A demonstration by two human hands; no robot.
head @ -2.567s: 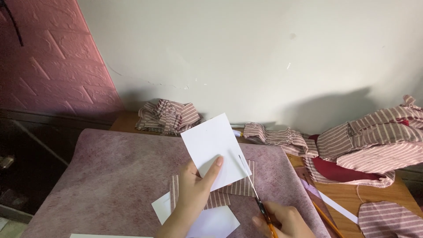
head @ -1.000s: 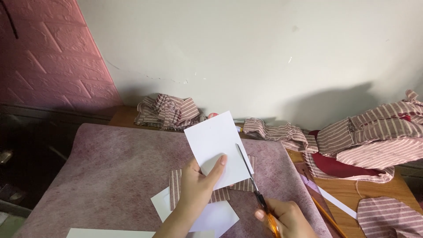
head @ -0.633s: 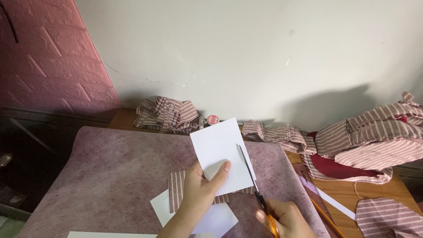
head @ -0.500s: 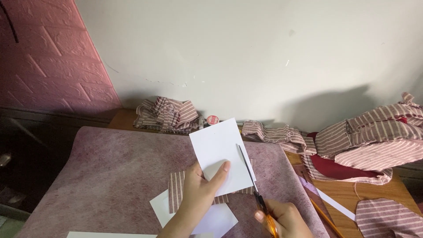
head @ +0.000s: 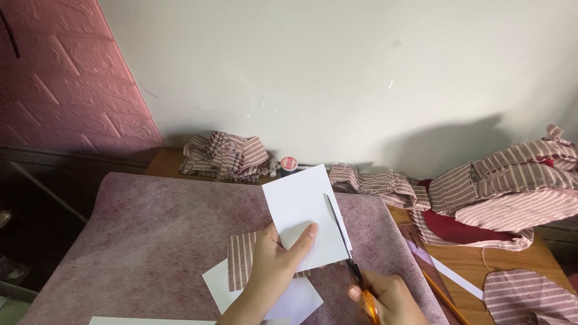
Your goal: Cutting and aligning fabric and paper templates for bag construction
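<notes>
The left hand pinches the thin, floppy white paper sheet near its lower edge, while the right hand grips orange-handled scissors cutting alongside.

Mat on desk. Left hand holds paper sheet above fabric piece, which lies on another sheet. Scissors in right hand, blades along sheet's right edge. Fabric heaps behind mat, against wall; more fabric right; thread spool behind sheet.
</notes>
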